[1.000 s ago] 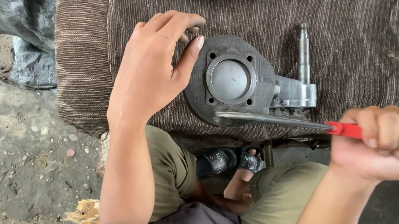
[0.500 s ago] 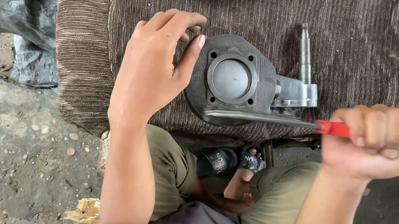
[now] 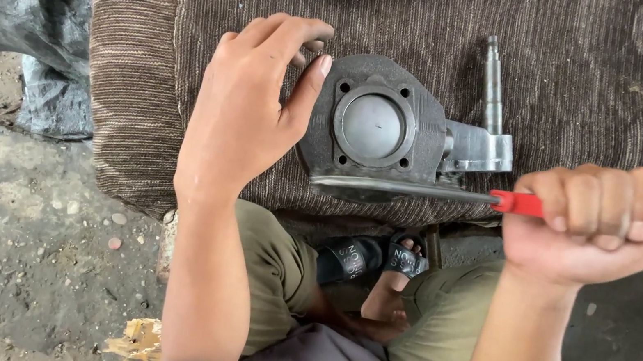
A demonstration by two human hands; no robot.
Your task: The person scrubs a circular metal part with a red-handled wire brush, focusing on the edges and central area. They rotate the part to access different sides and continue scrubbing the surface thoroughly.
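Overhead, left hand [image 3: 252,109] spread against the engine cylinder [image 3: 374,125], right hand [image 3: 601,226] fisted around the red-handled tool [image 3: 419,192]

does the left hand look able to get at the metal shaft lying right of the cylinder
Probably not directly. The left hand rests against the cylinder's left side, and the shaft lies beyond it, so the hand would have to reach across. The right hand grips the red-handled tool.
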